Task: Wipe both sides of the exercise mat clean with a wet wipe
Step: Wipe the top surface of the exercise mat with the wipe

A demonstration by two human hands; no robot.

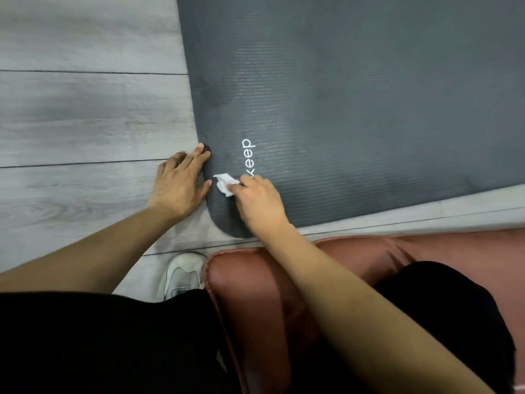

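Wiping near lower-left corner of exercise mat (355,109), dark grey, lying flat on grey wood floor (85,109) and filling centre to upper right of frame; right hand (260,201) at frame centre, fingers curled and clamped on crumpled white wet wipe (225,184), wipe pressed to mat just left of the printed white logo (249,157); left hand (181,184) just left of it, fingers spread apart and resting at mat's left edge, fingertips lapping onto it, thumb touching mat (looks like pinning it down, possibly about to lift; cannot tell); white shoe (183,275) and pink cushion (270,294) at bottom of frame; step judged: top face under way, corner area being done; darker patches higher up the left side probably damp from wipe; underside not yet reached. Next probably calls for finishing strokes along the near edge, then gripping the edge with left hand and folding mat over to expose the other face; wipe may need refolding to a fresh side.
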